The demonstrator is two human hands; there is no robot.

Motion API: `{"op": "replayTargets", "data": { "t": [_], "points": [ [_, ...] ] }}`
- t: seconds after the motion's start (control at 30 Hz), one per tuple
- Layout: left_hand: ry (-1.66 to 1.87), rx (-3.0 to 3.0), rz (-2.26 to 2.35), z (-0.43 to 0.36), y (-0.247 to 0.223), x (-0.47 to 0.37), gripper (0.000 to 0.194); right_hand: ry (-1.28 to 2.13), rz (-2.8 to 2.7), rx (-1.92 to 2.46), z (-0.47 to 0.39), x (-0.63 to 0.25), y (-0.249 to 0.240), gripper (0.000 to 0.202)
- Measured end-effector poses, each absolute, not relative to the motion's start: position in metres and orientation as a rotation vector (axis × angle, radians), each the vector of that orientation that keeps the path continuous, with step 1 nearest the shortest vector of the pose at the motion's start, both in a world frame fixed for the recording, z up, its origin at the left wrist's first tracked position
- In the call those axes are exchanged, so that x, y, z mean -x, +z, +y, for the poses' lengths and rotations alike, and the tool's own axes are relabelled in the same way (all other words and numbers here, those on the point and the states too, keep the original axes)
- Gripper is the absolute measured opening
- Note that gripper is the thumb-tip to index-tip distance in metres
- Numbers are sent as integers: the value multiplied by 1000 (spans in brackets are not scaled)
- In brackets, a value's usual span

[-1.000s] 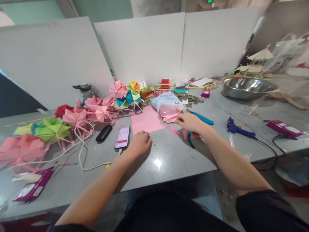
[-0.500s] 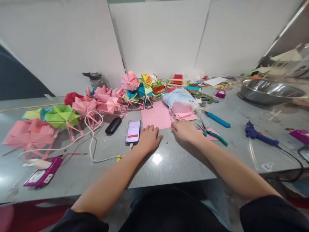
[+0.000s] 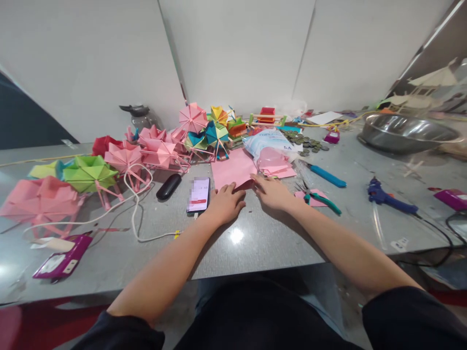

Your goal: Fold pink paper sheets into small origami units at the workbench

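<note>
A sheet of pink paper [image 3: 230, 167] lies on the grey metal table in front of me. My right hand [image 3: 273, 193] pinches its near right corner, which is raised a little off the table. At the near left edge of the sheet, my left hand [image 3: 226, 204] rests with fingers spread, fingertips by the paper. Just left of that hand lies a phone [image 3: 199, 194] with a lit screen and a cable plugged in. More pink paper pieces [image 3: 279, 167] sit beyond my right hand, partly under a plastic packet [image 3: 268, 143].
Folded paper umbrellas [image 3: 89, 172] crowd the left and back. To the right lie green-handled pliers [image 3: 323, 200], a blue-handled tool [image 3: 328, 176], a blue glue gun [image 3: 390, 198] and a steel basin [image 3: 408, 133]. A black case [image 3: 169, 187] and white cable [image 3: 136, 214] lie left.
My right hand has shifted slightly left and taken the paper's near right corner, lifting that edge. My left hand stays near the sheet. The whole view has shifted slightly.
</note>
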State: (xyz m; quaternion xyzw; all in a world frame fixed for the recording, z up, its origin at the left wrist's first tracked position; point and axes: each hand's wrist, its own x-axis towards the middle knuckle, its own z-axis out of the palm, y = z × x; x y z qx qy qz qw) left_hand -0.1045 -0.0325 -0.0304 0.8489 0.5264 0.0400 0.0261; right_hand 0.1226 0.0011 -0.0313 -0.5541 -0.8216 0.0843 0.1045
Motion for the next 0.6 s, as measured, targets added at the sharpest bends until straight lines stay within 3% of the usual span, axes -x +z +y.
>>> {"op": "replayTargets", "data": {
  "t": [0.23, 0.53, 0.6],
  "points": [
    [308, -2560, 1800, -13, -31, 106, 44, 579, -1983, 1429, 15, -128, -44, 75],
    [335, -2442, 2074, -14, -17, 105, 54, 771, -1607, 1453, 23, -125, -43, 46],
    [310, -2469, 2055, -15, -17, 104, 47, 813, -1561, 1445, 25, -122, -46, 43]
  ]
}}
